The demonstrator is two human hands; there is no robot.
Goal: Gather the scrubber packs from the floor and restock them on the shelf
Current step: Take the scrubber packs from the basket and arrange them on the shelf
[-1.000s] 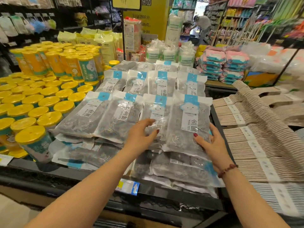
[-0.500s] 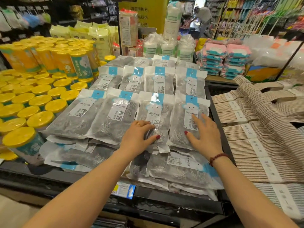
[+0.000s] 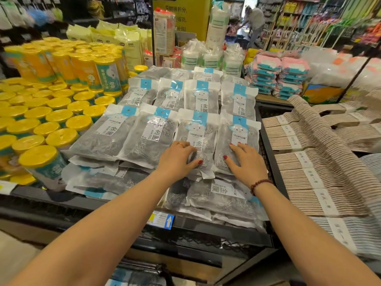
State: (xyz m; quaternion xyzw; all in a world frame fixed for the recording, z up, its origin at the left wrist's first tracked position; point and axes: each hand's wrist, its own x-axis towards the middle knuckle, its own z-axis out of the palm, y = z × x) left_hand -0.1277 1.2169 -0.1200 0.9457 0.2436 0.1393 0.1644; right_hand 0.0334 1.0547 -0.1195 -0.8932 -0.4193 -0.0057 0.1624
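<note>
Clear scrubber packs with blue-and-white labels lie in overlapping rows on the black wire shelf (image 3: pixel 208 227). My left hand (image 3: pixel 177 161) rests on the lower end of the third front-row pack (image 3: pixel 195 131), fingers and thumb curled onto it. The rightmost front-row pack (image 3: pixel 240 131) has my right hand (image 3: pixel 246 163) lying flat on its lower half, fingers spread, gripping nothing. More packs (image 3: pixel 218 193) lie crosswise under both hands at the shelf's front edge. No floor packs are in view.
Yellow-lidded canisters (image 3: pixel 59 116) crowd the shelf to the left of the packs. Banded stacks of striped cloths (image 3: pixel 319 162) fill the right side. Pink and blue cloth stacks (image 3: pixel 278 75) and white rolls (image 3: pixel 210 58) stand behind. A person (image 3: pixel 254 19) bends in the far aisle.
Both hands slid the front-row packs forward and down onto the stack. My right hand let go of its pack and flattened on top of it. My view shifted closer.
</note>
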